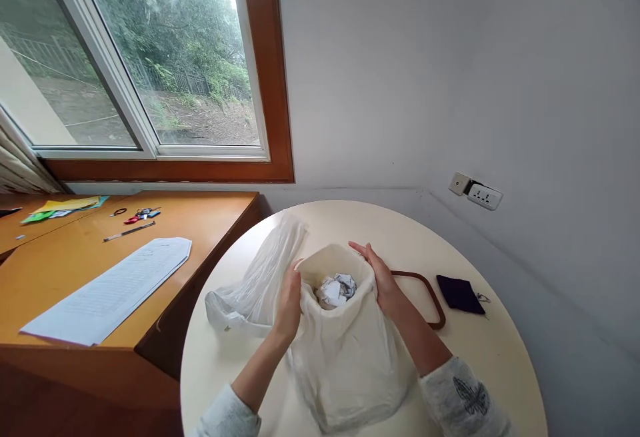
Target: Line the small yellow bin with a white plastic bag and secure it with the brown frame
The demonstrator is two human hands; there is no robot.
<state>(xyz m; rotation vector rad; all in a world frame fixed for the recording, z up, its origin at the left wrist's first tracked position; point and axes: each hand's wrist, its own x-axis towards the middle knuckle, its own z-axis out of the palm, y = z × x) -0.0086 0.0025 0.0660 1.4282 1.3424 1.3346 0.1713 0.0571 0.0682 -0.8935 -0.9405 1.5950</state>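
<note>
A cream-coloured bag (pixel 345 357) lies on the round table with its mouth held wide and facing up. Crumpled white paper (pixel 337 290) shows inside the opening. My left hand (pixel 289 304) holds the left side of the bag's mouth. On the opposite side my right hand (pixel 383 280) grips the rim, its fingers reaching along the back edge. A thin translucent plastic bag (pixel 255 290) lies behind and beside my left hand. Just right of my right hand is a brown rounded frame (pixel 435 300), partly hidden by my forearm.
The round cream table (pixel 500 357) stands against the wall. A dark cloth square (pixel 460 294) with a small metal clip rests on its right side. On the wooden desk (pixel 220 224) at left are paper sheets (pixel 115 290), a pen (pixel 129 231) and scissors (pixel 143 215).
</note>
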